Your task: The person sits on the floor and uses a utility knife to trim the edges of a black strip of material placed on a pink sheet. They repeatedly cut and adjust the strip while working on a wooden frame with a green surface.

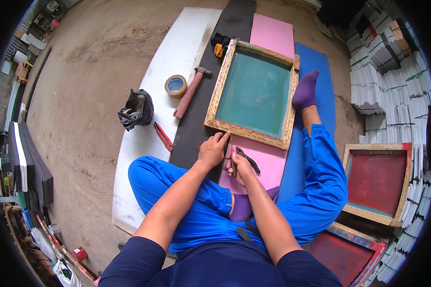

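Note:
I sit on the floor in blue trousers and purple socks. A wooden screen frame (pixel 218 91) with green mesh lies on foam sheets in front of me. My left hand (pixel 211 149) rests at the frame's near edge, fingertips touching the wood. My right hand (pixel 239 167) grips pliers (pixel 248 159) with dark handles, held upright just below the same edge, over a pink sheet (pixel 261 165).
A hammer (pixel 189 92), a tape roll (pixel 176 86), a black bag (pixel 136 110) and a red tool (pixel 163 137) lie on the white sheet (pixel 143 153) at left. Two red-mesh frames (pixel 376 182) sit at right beside stacked white sheets (pixel 388 86). Dark boards (pixel 31 167) lean far left.

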The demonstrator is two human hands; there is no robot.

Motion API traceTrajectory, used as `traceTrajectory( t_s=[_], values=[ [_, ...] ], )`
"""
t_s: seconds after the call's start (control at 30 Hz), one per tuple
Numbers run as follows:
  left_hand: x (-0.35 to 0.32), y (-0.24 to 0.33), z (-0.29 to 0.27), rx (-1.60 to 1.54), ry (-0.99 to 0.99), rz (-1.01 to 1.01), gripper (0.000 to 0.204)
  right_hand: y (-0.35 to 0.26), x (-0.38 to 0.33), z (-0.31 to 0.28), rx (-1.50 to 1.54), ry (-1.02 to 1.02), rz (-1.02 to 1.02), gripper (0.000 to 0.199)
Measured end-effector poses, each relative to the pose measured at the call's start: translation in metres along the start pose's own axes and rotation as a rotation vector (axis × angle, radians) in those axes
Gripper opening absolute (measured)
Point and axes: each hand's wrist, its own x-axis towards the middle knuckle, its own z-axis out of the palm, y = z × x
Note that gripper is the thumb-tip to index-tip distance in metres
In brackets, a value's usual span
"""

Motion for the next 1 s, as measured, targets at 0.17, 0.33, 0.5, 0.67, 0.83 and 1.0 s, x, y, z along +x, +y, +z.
traceTrajectory(
  t_s=[0.17, 0.33, 0.5, 0.67, 0.83, 1.0],
  values=[
    [0.001, 0.005, -0.001, -0.057, -0.031, -0.033, 0.056, -0.035, -0.007, -0.013, -0.763, 0.432, -0.559, 0.022],
    [0.001, 0.011, 0.001, -0.107, -0.056, -0.044, 0.053, -0.121, 0.026, -0.023, -1.443, 0.708, -0.805, 0.019],
    [-0.002, 0.013, -0.005, -0.130, -0.080, -0.050, 0.058, -0.149, 0.065, -0.052, -1.596, 0.744, -0.692, 0.018],
    [-0.001, 0.015, -0.007, -0.149, -0.147, -0.079, 0.063, -0.148, 0.071, -0.067, -1.658, 0.768, -0.744, 0.020],
    [-0.003, 0.013, -0.006, -0.149, -0.186, -0.123, 0.068, -0.116, 0.026, -0.044, -1.594, 0.765, -0.934, 0.023],
    [-0.007, 0.013, -0.007, -0.166, -0.155, -0.107, 0.068, -0.055, -0.040, -0.022, -1.633, 0.518, -0.549, 0.042]
  ],
)
